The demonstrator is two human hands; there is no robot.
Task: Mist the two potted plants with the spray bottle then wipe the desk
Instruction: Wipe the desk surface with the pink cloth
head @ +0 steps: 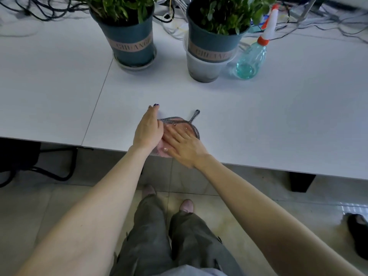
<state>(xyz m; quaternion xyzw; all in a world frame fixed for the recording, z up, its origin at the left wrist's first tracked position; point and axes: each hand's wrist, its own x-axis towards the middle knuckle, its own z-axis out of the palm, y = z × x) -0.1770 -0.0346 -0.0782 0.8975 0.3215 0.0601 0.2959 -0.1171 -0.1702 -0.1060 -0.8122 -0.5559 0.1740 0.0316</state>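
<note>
A pink cloth (pixel 161 152) with a black-and-white checked trim lies at the white desk's (pixel 258 120) front edge. My right hand (pixel 184 145) lies flat on top of it, fingers spread, holding it down. My left hand (pixel 148 130) presses on the cloth's left side with fingers stretched forward; its thumb is hidden. At the back stand two potted plants in teal pots: the left plant (pixel 130 39) in a saucer, the right plant (pixel 212 43) set in a translucent tub. A clear green spray bottle (pixel 251 59) with a white and orange nozzle stands just right of the right plant, untouched.
Tangled black and white cables run along the desk's back edge behind the pots. A seam in the desk top runs from the left pot to the front edge. Below the desk are tiled floor, my legs and shoes, a black chair base at left and a dark shoe at right.
</note>
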